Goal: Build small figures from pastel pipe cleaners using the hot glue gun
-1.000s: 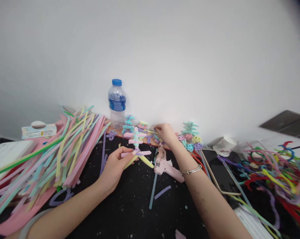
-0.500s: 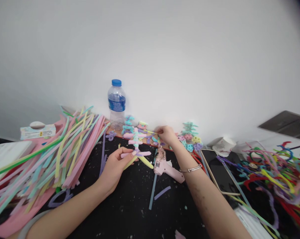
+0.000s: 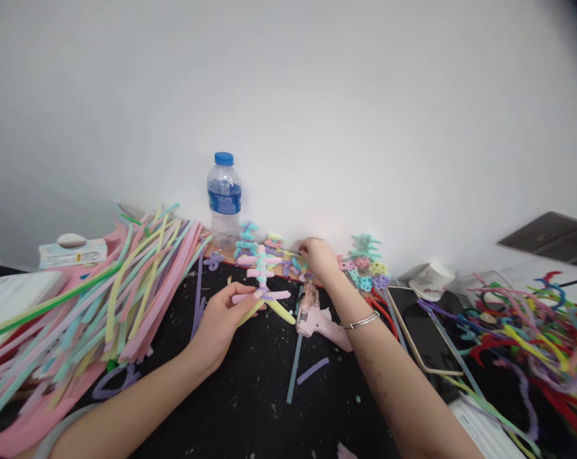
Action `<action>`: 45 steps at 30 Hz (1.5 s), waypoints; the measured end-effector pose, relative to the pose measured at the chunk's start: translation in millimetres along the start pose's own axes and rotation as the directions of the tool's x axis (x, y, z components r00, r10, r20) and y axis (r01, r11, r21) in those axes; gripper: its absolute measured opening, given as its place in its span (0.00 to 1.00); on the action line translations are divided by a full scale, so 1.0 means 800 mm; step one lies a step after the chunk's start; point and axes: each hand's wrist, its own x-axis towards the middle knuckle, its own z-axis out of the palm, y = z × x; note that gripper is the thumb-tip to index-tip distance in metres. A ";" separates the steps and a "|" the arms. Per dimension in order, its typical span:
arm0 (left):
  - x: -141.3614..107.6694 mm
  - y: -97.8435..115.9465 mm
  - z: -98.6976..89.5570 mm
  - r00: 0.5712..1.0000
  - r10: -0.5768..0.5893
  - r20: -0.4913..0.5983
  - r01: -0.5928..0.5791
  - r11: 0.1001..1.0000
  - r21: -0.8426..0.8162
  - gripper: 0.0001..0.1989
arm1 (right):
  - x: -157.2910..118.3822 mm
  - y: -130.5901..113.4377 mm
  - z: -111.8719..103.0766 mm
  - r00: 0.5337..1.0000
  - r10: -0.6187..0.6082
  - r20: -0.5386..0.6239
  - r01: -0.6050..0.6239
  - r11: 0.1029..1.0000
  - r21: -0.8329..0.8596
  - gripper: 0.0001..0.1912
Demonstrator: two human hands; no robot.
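My left hand pinches the lower end of an upright pipe-cleaner piece. Its mint-wrapped stem carries pink crossbars, and a yellow pipe cleaner sticks out at its base. Beyond the hot glue gun, my right hand is lowered among small coloured pipe-cleaner bits on a brown board. Its fingers are curled, with the tips turned down and partly hidden, so what they grip is unclear. The pink glue gun lies on the black table, its nozzle end dark and stained, a long bluish stick behind it.
A heap of pastel pipe cleaners lies left, beside a tissue pack. A water bottle stands by the wall. To the right are finished flowers, a phone, a paper cup and tangled bright pipe cleaners.
My right hand and forearm have shifted slightly left over the small bits. My left hand and the pipe-cleaner piece stay where they were.
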 end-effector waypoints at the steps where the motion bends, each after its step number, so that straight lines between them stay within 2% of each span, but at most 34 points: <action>1: 0.000 0.000 0.000 1.000 -0.001 -0.001 0.001 1.000 -0.001 0.14 | 0.001 -0.002 0.001 1.000 -0.006 0.011 0.006 1.000 -0.026 0.11; 5: 0.000 0.000 0.000 1.000 -0.008 -0.003 0.008 1.000 -0.007 0.14 | 0.005 -0.006 0.007 0.997 0.002 0.073 0.007 0.992 -0.128 0.09; 9: -0.001 -0.001 -0.001 1.000 -0.002 -0.007 0.002 1.000 -0.003 0.13 | 0.005 -0.005 0.010 0.991 0.020 0.133 0.008 0.979 -0.205 0.13; 14: -0.001 0.000 0.000 1.000 0.007 -0.009 -0.007 1.000 -0.007 0.13 | -0.002 0.005 0.004 0.988 0.039 0.148 0.001 0.965 -0.263 0.13; 32: 0.000 0.001 0.000 1.000 -0.005 -0.017 0.005 1.000 -0.011 0.13 | 0.004 0.016 -0.005 0.970 0.065 0.235 0.003 0.960 -0.280 0.13; 38: 0.000 0.001 0.001 1.000 -0.005 -0.016 0.005 1.000 -0.019 0.13 | 0.002 0.015 -0.002 0.974 0.045 0.220 0.018 0.960 -0.279 0.14; 45: 0.001 -0.002 -0.001 1.000 -0.010 -0.007 0.010 1.000 -0.009 0.13 | -0.008 0.026 -0.016 0.989 0.001 0.150 0.040 0.962 -0.269 0.11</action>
